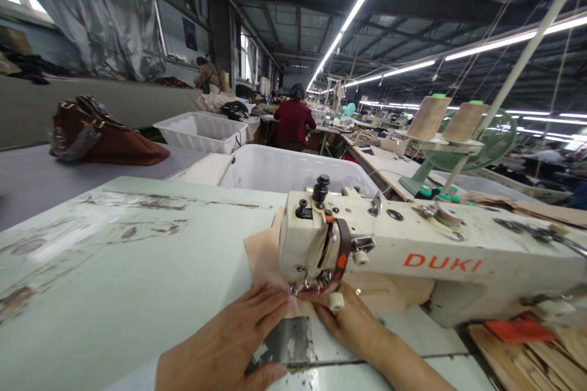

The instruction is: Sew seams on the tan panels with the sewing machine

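Observation:
A white sewing machine (413, 256) marked DUKI stands on a pale green table (137, 256). A beige fabric piece (261, 256) lies under its needle head and runs out behind it. My left hand (229, 342) lies flat on the table, fingers stretched toward the needle and touching the fabric's near edge. My right hand (353, 324) comes in under the machine head, fingers pressed on the fabric beside the presser foot. A worn metal plate (284, 342) shows between my hands.
White plastic bins (284, 165) (202, 131) stand behind the table. A brown bag (101, 134) rests on the grey table at left. Two thread cones (428, 116) and a green fan (486, 146) are at right. A person in a red top (293, 122) sits further back.

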Motion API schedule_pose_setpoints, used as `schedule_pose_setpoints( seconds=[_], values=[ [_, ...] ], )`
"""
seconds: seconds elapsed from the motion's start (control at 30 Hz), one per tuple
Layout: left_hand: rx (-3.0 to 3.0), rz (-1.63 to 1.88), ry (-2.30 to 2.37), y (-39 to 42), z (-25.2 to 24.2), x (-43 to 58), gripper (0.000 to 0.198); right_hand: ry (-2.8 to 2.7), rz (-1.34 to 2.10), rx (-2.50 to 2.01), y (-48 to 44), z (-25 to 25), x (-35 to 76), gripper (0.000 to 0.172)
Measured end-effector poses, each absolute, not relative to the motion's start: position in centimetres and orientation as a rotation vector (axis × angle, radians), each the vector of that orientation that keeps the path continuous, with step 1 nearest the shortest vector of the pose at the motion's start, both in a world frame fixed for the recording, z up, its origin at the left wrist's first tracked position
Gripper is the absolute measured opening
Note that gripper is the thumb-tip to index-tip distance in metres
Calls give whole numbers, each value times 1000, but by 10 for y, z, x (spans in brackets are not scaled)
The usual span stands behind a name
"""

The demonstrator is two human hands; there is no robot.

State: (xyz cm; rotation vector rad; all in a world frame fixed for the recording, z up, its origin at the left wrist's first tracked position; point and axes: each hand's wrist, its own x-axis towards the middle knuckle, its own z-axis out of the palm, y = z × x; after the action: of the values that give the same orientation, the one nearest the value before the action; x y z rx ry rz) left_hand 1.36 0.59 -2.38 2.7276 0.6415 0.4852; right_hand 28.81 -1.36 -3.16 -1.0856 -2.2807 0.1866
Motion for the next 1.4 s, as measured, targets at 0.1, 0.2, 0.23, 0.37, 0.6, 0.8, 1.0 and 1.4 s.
schedule_pose_setpoints(
  seconds=[0.1, 0.2, 0.23, 0.37, 0.6, 0.8, 1.0, 1.4],
  values=[
    [2749, 513, 649, 7, -29, 13, 70, -2277, 203, -1097, -12, -34, 290, 34],
    [2755, 490, 657, 10, -34, 13, 72, -2281, 214, -1129, -10, -37, 291, 34],
    [2758, 476, 656, 11, -35, 14, 73, -2287, 212, -1139, -10, -38, 291, 33],
    [2783, 398, 668, 14, -35, 15, 71, -2298, 160, -1149, -9, -40, 292, 22],
    [2762, 418, 574, 20, -29, 22, 65, -2310, 161, -1277, -8, -40, 294, 19],
    [2773, 512, 539, 17, -21, 26, 63, -2287, 163, -1320, -8, -43, 294, 18],
    [2780, 476, 553, 16, -21, 29, 62, -2307, 185, -1277, -9, -41, 293, 20],
    [2820, 397, 568, 18, -24, 29, 62, -2321, 98, -1379, -10, -41, 288, 18]
  ],
)
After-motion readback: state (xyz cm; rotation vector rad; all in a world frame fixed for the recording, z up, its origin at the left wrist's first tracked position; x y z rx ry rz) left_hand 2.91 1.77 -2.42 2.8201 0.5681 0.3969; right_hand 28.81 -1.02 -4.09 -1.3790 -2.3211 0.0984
